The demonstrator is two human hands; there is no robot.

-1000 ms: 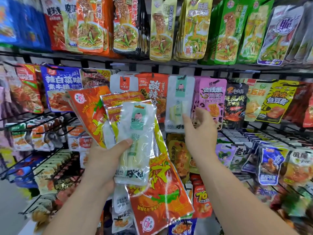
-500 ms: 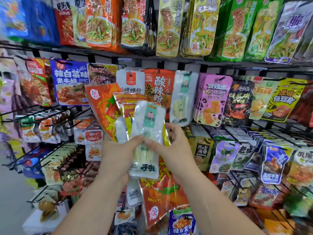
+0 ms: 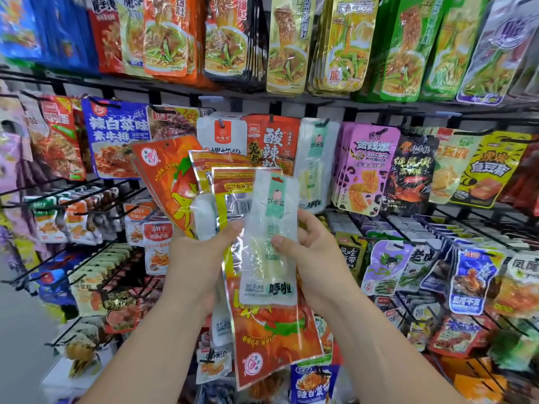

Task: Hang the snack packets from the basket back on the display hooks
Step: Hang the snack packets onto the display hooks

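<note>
Two hands meet at the centre of the view, in front of a black wire display rack point(image 3: 379, 107). One clear snack packet point(image 3: 269, 258), with a mint-green label strip and pale yellow-green sticks visible inside, is pinched by the right hand point(image 3: 318, 260). The thumb is laid on the packet's front and the fingers are curled behind its right edge. The packet is held upright, overlapping a fanned bundle of packets point(image 3: 262, 339) that is gripped in the left hand point(image 3: 195, 269), the thumb pressed on the bundle's front. Large orange-red packets, two foil packets with yellow borders and another whitish clear packet can be made out in the bundle.

Just above and to the right, matching clear packets point(image 3: 316, 164) are hung on a hook point(image 3: 322, 123) in the middle row of the rack. They are flanked by a red packet point(image 3: 272, 141) with large black characters on the left and a stack of purple packets point(image 3: 367, 170) on the right. A white packet point(image 3: 218, 132) is hung further left.

Along the top edge of the rack, long packets in orange, gold and green are hung in thick stacks. Towards the lower left and lower right corners, rows of smaller packets are carried on projecting hooks; their print is blurred.
</note>
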